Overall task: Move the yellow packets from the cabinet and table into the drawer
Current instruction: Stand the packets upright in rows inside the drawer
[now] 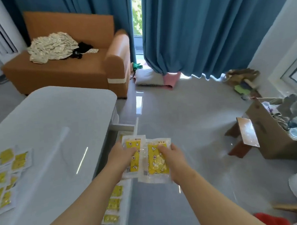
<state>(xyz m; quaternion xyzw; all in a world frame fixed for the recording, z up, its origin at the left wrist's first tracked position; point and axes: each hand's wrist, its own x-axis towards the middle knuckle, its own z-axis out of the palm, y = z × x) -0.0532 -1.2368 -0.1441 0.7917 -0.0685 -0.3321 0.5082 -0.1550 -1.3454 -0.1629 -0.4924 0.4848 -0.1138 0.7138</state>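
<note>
My left hand [120,155] grips a yellow packet [133,147] in a clear wrapper, thumb on top. Beside it, my right hand [172,156] grips a second yellow packet [156,162], which overlaps the first one's right edge. I hold both above the open white drawer [128,199] at the right side of the white table [56,130]. Several yellow packets [114,203] lie inside the drawer, below my left forearm. Several more yellow packets [5,173] are spread over the table's left part.
An orange sofa [73,68] with a crumpled cloth stands behind the table. Blue curtains [199,25] hang at the back. An open cardboard box [277,134] full of items sits on the grey floor at the right, with a small stool [242,140] next to it.
</note>
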